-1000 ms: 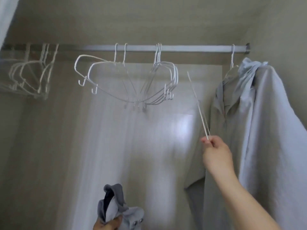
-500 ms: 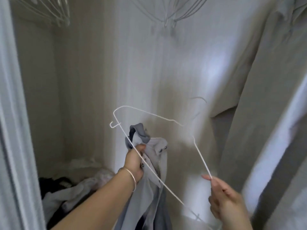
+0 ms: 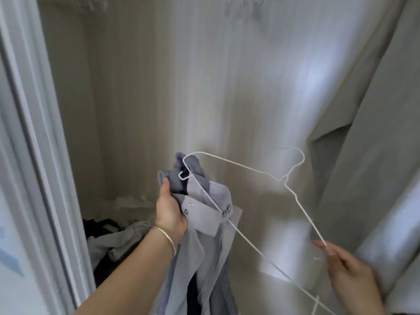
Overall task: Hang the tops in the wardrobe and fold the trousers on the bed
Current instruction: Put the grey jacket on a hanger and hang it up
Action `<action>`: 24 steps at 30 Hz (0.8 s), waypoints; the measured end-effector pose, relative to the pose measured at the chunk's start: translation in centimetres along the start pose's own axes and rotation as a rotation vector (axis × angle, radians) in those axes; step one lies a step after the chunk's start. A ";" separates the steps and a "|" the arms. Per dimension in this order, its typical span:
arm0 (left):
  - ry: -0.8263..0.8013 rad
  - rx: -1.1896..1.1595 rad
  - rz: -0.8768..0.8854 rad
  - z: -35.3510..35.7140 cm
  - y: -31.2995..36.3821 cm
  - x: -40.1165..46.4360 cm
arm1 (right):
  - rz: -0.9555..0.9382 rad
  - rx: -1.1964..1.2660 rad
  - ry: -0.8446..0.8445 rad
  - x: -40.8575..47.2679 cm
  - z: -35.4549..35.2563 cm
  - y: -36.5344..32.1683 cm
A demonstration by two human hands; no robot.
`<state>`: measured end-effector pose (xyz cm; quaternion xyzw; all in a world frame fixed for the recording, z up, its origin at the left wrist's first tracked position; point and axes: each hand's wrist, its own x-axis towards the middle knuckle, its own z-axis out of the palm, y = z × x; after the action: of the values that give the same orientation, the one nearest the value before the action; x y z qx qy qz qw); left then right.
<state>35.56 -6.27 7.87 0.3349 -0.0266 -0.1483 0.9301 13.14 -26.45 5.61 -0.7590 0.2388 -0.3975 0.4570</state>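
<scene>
My left hand (image 3: 170, 210) grips a grey top (image 3: 205, 226) near its collar, where several metal snaps show; the rest of the garment hangs down below my wrist. My right hand (image 3: 347, 272) pinches one arm of a thin white wire hanger (image 3: 241, 165). The hanger is tilted, its hook pointing up to the right and its left end crossing in front of the top's collar. Both are held inside the wardrobe (image 3: 204, 87), in front of its pale back wall.
A light grey shirt (image 3: 375, 133) hangs at the right, close to my right hand. A pile of dark and light clothes (image 3: 113, 237) lies on the wardrobe floor at lower left. The white door frame (image 3: 34, 155) stands at the left. Blurred empty hangers (image 3: 245, 5) show at the top.
The view dropped from the rail to the wardrobe's lower part. My right hand brought the hanger down from the rail, and my left hand raised the grey top to meet its left end.
</scene>
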 end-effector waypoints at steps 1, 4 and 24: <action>-0.019 0.026 0.009 0.0 0.0 -0.1 | -0.001 -0.010 0.016 0.2 0.0 0.3; -0.045 0.206 0.041 0.5 -0.4 -0.7 | 0.013 -0.032 0.034 0.4 0.6 0.7; -0.293 1.002 -0.455 -1.9 4.3 3.8 | 0.146 0.368 -0.503 4.7 2.0 -3.9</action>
<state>40.57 -3.08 8.96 0.7083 -0.1496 -0.3591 0.5890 17.43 -27.00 10.35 -0.7189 0.0964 -0.2000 0.6587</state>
